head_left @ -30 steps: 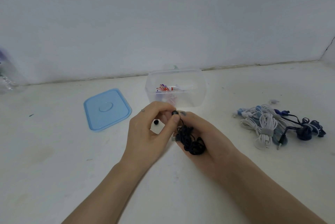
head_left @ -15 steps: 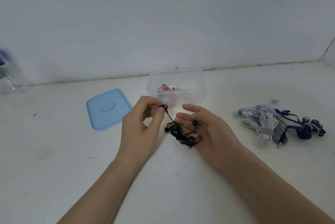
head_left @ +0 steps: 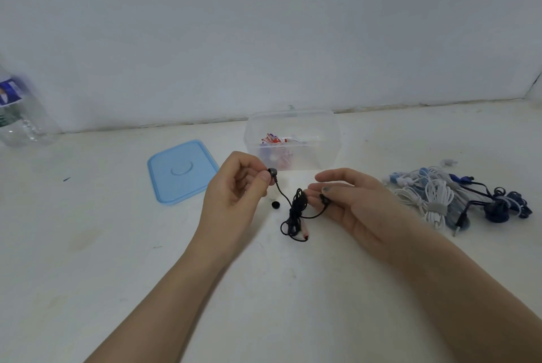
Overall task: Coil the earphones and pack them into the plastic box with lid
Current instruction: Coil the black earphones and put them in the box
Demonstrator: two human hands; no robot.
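While two bare hands meet at the centre of the frame, a pair of black wired earphones hangs between them above a white table. At centre left, the left hand pinches one earbud between thumb and forefinger. At centre right, the right hand lies palm up with its fingers loosely spread, the second earbud resting on them; whether it is gripped is unclear. The cable droops in a small tangle, its plug end near the tabletop. A tiny loose black eartip lies on the table just below the left thumb. Just above the hands stands the clear plastic box, open, with something red and white inside. Its blue lid lies flat to the left. At far right sits a pile of white and blue earphones. The cable looks light, thin, limp and prone to knotting, so holding it by the hard earbuds seems wise.
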